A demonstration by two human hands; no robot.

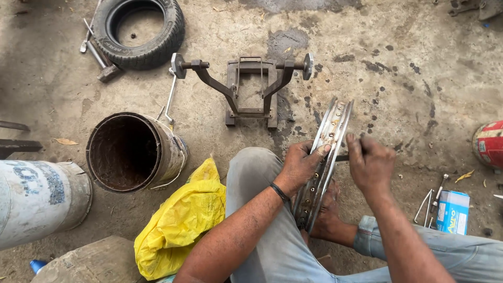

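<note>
While the left hand (pixel 299 163) clasped the upright wheel rim (pixel 324 157), the right hand (pixel 370 161) — fingers curled — gripped a thin dark tool (pixel 342 157) against it.

View: single head-worn camera | Facing: steeply down, slightly forward over the wearer's knees | Range: close on left hand (pixel 299 165) and right hand (pixel 371 165), concrete floor (pixel 398 68) stretching beyond | Overlap: none, only one view
</note>
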